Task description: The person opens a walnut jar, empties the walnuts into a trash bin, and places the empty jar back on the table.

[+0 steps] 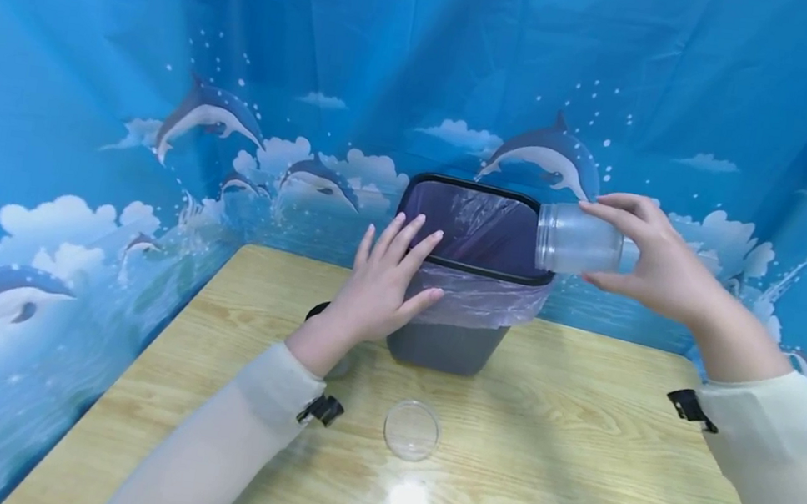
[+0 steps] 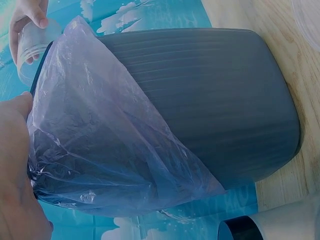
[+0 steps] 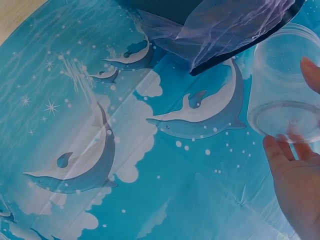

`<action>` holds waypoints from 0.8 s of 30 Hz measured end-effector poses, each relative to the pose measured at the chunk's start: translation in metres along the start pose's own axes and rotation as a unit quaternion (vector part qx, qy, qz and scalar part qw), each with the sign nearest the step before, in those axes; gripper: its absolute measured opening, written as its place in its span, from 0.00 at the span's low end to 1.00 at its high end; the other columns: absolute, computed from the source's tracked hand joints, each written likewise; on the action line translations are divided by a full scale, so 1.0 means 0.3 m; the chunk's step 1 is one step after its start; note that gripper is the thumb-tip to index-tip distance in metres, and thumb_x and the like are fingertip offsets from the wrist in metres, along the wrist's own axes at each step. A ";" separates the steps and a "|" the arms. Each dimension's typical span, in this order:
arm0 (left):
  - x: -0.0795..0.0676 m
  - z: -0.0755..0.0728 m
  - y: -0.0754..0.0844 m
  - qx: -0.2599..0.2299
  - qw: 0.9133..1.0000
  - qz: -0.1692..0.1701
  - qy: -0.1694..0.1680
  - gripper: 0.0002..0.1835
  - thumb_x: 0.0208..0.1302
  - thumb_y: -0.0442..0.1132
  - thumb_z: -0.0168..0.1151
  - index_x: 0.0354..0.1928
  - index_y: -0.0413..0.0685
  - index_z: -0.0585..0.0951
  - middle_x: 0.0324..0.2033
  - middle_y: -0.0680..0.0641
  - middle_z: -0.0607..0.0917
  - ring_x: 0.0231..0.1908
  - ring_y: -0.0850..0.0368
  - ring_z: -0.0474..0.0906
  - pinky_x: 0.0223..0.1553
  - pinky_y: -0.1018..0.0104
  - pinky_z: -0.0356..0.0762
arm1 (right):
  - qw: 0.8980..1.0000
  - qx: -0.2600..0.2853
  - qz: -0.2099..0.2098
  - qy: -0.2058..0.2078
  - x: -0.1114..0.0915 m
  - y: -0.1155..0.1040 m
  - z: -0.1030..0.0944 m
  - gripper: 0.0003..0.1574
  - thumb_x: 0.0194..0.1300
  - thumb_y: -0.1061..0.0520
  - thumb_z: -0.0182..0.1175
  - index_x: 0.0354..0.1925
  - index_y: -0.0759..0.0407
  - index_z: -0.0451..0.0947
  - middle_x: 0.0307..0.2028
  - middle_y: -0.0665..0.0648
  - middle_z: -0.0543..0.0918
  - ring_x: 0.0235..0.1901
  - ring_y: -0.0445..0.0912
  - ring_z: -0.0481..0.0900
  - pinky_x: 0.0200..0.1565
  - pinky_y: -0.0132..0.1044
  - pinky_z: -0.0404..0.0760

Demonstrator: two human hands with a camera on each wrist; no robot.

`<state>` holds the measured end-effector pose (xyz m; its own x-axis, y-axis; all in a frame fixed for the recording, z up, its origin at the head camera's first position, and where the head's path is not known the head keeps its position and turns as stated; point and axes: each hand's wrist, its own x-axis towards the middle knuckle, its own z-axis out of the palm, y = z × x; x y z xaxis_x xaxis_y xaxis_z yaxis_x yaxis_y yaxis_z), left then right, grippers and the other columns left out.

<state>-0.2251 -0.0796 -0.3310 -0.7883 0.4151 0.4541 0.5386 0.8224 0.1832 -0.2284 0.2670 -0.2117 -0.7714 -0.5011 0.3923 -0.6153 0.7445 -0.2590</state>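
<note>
A grey trash bin [image 1: 446, 350] with a black rim stands on the table, lined with a translucent purple bag [image 1: 480, 303] folded over its edge. My left hand [image 1: 378, 291] rests at the bin's near left rim with its fingers spread and straight. In the left wrist view, that thumb lies against the bag-covered edge. My right hand [image 1: 649, 249] grips a clear jar [image 1: 580, 240] between thumb and fingers, tipped on its side. Its threaded mouth points left at the bin's right rim. Through the jar wall in the right wrist view, no contents show.
A clear round lid [image 1: 412, 430] lies flat on the wooden table [image 1: 577, 441] in front of the bin. Partly behind my left forearm is a translucent container with a black top [image 1: 317, 309]. A blue dolphin-print curtain [image 1: 368, 46] hangs behind the table.
</note>
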 end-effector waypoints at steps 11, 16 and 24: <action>-0.001 0.007 -0.002 -0.003 1.000 0.000 0.002 0.42 0.72 0.68 0.45 0.80 0.64 0.46 0.80 0.50 0.39 0.78 0.50 0.28 0.73 0.38 0.29 | 0.999 0.001 -0.032 0.042 -0.051 0.003 0.004 0.57 0.46 0.72 0.77 0.73 0.51 0.67 0.68 0.65 0.63 0.64 0.64 0.63 0.49 0.63 0.73; -0.002 0.004 0.000 -0.007 1.000 -0.004 -0.004 0.41 0.72 0.68 0.45 0.80 0.65 0.46 0.80 0.51 0.39 0.77 0.51 0.27 0.73 0.40 0.26 | 0.998 0.000 -0.036 0.058 -0.083 0.004 0.016 0.58 0.44 0.72 0.78 0.72 0.52 0.68 0.69 0.64 0.63 0.65 0.64 0.62 0.48 0.64 0.72; -0.003 0.000 0.001 -0.004 1.000 -0.003 -0.003 0.42 0.72 0.68 0.44 0.80 0.65 0.46 0.80 0.50 0.39 0.78 0.50 0.27 0.73 0.39 0.27 | 0.995 -0.010 -0.053 0.084 -0.130 -0.007 0.021 0.60 0.41 0.73 0.79 0.71 0.54 0.69 0.69 0.63 0.64 0.65 0.62 0.63 0.50 0.26 0.66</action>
<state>-0.2241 -0.0796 -0.3313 -0.7934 0.4128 0.4474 0.5363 0.8217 0.1928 -0.1979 0.2821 -0.2321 -0.6628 -0.4975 0.5596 -0.6875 0.7005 -0.1914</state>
